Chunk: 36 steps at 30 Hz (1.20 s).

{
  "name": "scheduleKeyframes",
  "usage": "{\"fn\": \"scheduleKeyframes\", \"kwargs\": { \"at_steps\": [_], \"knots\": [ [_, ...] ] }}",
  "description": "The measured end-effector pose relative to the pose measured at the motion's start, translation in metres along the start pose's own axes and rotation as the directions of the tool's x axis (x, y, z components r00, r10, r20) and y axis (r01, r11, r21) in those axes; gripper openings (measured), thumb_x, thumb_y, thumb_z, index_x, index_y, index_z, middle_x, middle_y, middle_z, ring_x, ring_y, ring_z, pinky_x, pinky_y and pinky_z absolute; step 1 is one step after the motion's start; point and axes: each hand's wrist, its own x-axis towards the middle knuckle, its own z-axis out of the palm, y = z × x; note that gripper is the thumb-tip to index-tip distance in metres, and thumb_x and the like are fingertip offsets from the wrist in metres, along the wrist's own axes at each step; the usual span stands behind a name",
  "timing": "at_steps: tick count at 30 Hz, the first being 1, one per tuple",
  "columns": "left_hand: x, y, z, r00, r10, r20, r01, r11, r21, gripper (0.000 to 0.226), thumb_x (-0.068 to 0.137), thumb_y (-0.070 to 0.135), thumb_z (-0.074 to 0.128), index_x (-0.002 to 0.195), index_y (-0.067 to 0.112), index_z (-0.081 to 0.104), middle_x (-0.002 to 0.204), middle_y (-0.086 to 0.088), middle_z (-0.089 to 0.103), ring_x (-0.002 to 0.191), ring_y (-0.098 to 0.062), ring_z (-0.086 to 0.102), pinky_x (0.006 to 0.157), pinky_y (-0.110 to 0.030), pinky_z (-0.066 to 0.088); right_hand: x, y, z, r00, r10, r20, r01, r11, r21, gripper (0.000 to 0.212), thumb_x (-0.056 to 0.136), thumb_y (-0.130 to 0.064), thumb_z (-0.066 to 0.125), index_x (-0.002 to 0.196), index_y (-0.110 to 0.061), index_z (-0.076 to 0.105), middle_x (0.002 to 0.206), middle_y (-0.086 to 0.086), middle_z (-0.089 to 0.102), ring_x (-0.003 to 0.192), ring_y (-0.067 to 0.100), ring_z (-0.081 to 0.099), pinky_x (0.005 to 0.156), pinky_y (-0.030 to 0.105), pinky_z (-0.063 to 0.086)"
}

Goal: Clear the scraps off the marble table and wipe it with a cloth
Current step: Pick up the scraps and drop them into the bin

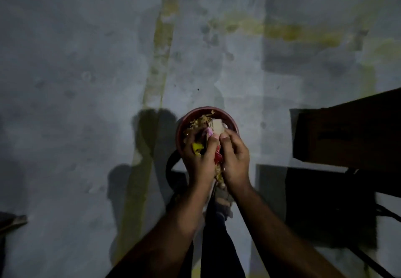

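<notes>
Both my hands are cupped together over a round dark-red bin [196, 114] that stands on the grey floor. My left hand [198, 158] grips a bundle of scraps [213, 129]: yellow, pink and red wrappers, a pale paper piece and dry shreds. My right hand [235, 158] presses against the same bundle from the right, fingers curled round it. Some shreds lie inside the bin under my fingers. The marble table and a cloth do not show in this view.
A dark wooden table or bench [347, 134] juts in from the right, with dark metal legs [368, 258] below it. Stained grey concrete floor [86, 82] spreads to the left and ahead. My leg and foot [221, 208] stand just behind the bin.
</notes>
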Motion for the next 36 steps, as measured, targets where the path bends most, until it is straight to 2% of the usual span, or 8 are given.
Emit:
{"fn": "scheduleKeyframes", "kwargs": {
  "at_steps": [2,5,7,11,18,23,30,36],
  "knots": [
    [0.046,-0.051,0.020,0.999,0.052,-0.012,-0.051,0.998,0.039,0.034,0.080,0.038,0.076,0.112,0.032,0.068,0.115,0.011,0.071,0.107,-0.001,0.065,0.091,-0.024,0.053,0.053,0.051,0.008,0.997,-0.075,0.026,0.077,0.992,-0.099,0.029,0.099,-0.035,0.061,0.120,-0.019,0.073,0.121,-0.004,0.071,0.119,0.015,0.064,0.106,0.046,0.050],
    [0.102,-0.117,0.036,0.970,0.232,0.076,-0.243,0.938,0.247,0.040,0.087,0.025,0.076,0.125,0.018,0.064,0.121,0.013,0.063,0.111,0.014,0.055,0.095,-0.008,0.041,0.116,0.109,0.011,0.985,-0.168,0.034,0.171,0.947,-0.272,0.024,0.098,-0.024,0.066,0.121,-0.018,0.073,0.114,-0.013,0.065,0.112,0.006,0.059,0.104,0.019,0.044],
    [0.139,-0.158,0.039,0.945,0.275,0.178,-0.323,0.869,0.375,0.044,0.090,0.033,0.073,0.129,0.018,0.062,0.128,0.007,0.064,0.118,0.000,0.057,0.102,-0.018,0.043,0.153,0.147,0.013,0.968,-0.234,0.091,0.250,0.886,-0.391,0.027,0.099,-0.024,0.064,0.123,-0.015,0.073,0.119,-0.004,0.068,0.113,0.004,0.054,0.102,0.008,0.036],
    [0.178,-0.210,0.017,0.878,0.253,0.406,-0.478,0.486,0.732,0.063,0.084,0.049,0.059,0.143,0.027,0.050,0.151,-0.003,0.048,0.136,-0.033,0.041,0.111,-0.049,0.036,0.186,0.197,0.008,0.886,-0.143,0.441,0.391,0.742,-0.545,0.045,0.104,-0.037,0.043,0.143,-0.021,0.058,0.147,0.001,0.057,0.139,0.017,0.046,0.120,0.042,0.028],
    [0.156,-0.193,0.005,0.682,0.374,0.629,-0.718,0.181,0.672,0.071,0.083,0.033,0.059,0.149,0.014,0.042,0.162,-0.009,0.029,0.147,-0.032,0.028,0.113,-0.050,0.029,0.163,0.189,-0.020,0.886,-0.235,0.400,0.443,0.684,-0.579,0.047,0.101,-0.032,0.046,0.147,-0.021,0.046,0.152,0.004,0.045,0.140,0.022,0.037,0.114,0.035,0.032],
    [0.179,-0.244,0.015,0.667,0.191,0.720,-0.736,0.016,0.677,0.063,0.094,0.038,0.037,0.149,0.008,0.042,0.160,-0.013,0.034,0.150,-0.031,0.027,0.118,-0.054,0.025,0.186,0.225,0.010,0.749,-0.131,0.650,0.652,0.323,-0.686,0.066,0.104,-0.047,0.031,0.163,-0.020,0.015,0.170,0.007,0.009,0.157,0.024,0.005,0.126,0.049,0.009],
    [0.203,-0.297,0.024,0.633,0.110,0.766,-0.766,-0.051,0.640,0.061,0.097,0.028,0.033,0.154,0.008,0.035,0.161,-0.012,0.031,0.149,-0.031,0.027,0.122,-0.052,0.015,0.215,0.289,0.025,0.748,0.155,0.645,0.612,0.212,-0.762,0.073,0.101,-0.053,0.013,0.163,-0.018,0.000,0.171,0.004,-0.005,0.156,0.021,-0.013,0.122,0.043,-0.013],
    [0.204,-0.272,0.019,0.634,0.031,0.773,-0.772,-0.032,0.635,0.066,0.092,0.037,0.033,0.151,0.009,0.041,0.161,-0.011,0.033,0.148,-0.030,0.030,0.120,-0.051,0.018,0.214,0.251,0.030,0.733,0.267,0.626,0.594,0.196,-0.780,0.067,0.108,-0.048,0.026,0.163,-0.016,0.006,0.171,0.007,0.004,0.157,0.025,-0.004,0.126,0.049,-0.002]
  ]
}}
